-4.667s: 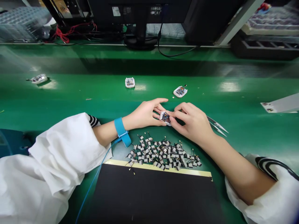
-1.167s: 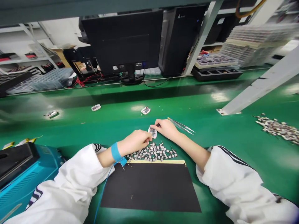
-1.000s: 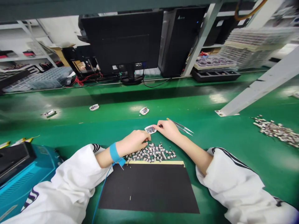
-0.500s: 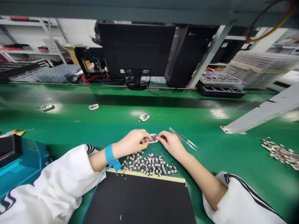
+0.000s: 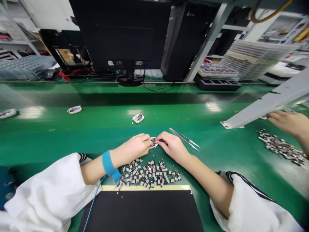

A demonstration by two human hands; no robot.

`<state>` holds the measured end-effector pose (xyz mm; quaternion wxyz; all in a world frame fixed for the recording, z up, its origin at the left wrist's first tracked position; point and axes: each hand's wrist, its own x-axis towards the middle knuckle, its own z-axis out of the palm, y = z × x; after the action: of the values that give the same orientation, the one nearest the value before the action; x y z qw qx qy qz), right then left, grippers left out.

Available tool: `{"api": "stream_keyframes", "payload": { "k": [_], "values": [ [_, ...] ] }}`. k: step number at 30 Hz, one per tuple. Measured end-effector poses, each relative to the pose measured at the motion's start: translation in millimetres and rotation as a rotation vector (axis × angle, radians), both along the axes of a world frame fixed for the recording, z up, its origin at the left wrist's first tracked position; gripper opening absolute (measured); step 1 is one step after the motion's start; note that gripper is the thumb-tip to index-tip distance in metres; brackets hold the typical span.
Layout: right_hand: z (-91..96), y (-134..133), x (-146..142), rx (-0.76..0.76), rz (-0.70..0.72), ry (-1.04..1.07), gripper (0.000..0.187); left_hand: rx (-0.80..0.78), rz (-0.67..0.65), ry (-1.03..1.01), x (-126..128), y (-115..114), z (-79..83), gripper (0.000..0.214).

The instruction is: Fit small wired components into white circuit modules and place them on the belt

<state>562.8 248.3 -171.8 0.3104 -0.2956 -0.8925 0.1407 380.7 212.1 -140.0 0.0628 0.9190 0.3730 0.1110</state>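
Note:
My left hand (image 5: 135, 149) and my right hand (image 5: 171, 146) meet over the green belt (image 5: 96, 135), both pinched on a small white device case (image 5: 153, 141) with a circuit board inside. Only a sliver of the case shows between the fingertips. My left wrist wears a blue strap (image 5: 108, 162) with a blue cord. A pile of small grey parts (image 5: 148, 170) lies just in front of my hands, along the far edge of a black mat (image 5: 142, 209). Metal tweezers (image 5: 184, 139) lie on the belt right of my right hand.
Three more white cases lie farther along the belt (image 5: 138, 118), (image 5: 74, 110), (image 5: 7, 113). At the far right another person's hand (image 5: 287, 122) reaches over a second heap of parts (image 5: 281, 147), beside a slanted white frame bar (image 5: 265, 103). A monitor (image 5: 120, 32) and trays stand behind the belt.
The camera tilted up and then back down. Both hands stayed pinched on the case, turning it. Another person's hand has come into view at the far right.

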Motion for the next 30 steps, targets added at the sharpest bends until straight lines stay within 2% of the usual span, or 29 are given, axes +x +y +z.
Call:
{"api": "stream_keyframes", "payload": {
  "k": [6,12,13,16,18,24,30],
  "values": [
    [5.7,6.4,-0.6,0.003,0.043,0.045,0.008,-0.006,-0.018,-0.012,-0.4,-0.7,1.5,0.012],
    [8.3,9.2,6.9,-0.081,-0.055,0.006,0.006,-0.015,-0.052,-0.071,-3.0,2.5,-0.6,0.012],
    [8.9,8.1,8.6,-0.096,-0.052,0.000,0.011,-0.034,-0.050,-0.108,-4.2,3.4,-1.9,0.012],
    [10.0,3.1,11.4,-0.159,0.012,-0.040,0.042,-0.107,0.005,-0.233,-6.8,4.8,-5.5,0.015],
    [9.2,0.4,10.8,-0.198,0.057,-0.083,0.051,-0.118,0.052,-0.276,-6.9,4.1,-6.9,0.014],
    [5.4,1.1,7.9,-0.224,0.078,-0.081,0.047,0.014,0.051,-0.193,-3.6,-0.3,-7.1,0.013],
    [4.3,4.1,9.1,-0.172,0.120,-0.059,0.040,0.106,0.042,-0.120,-1.0,-1.8,-6.3,0.017]
  ]
}}
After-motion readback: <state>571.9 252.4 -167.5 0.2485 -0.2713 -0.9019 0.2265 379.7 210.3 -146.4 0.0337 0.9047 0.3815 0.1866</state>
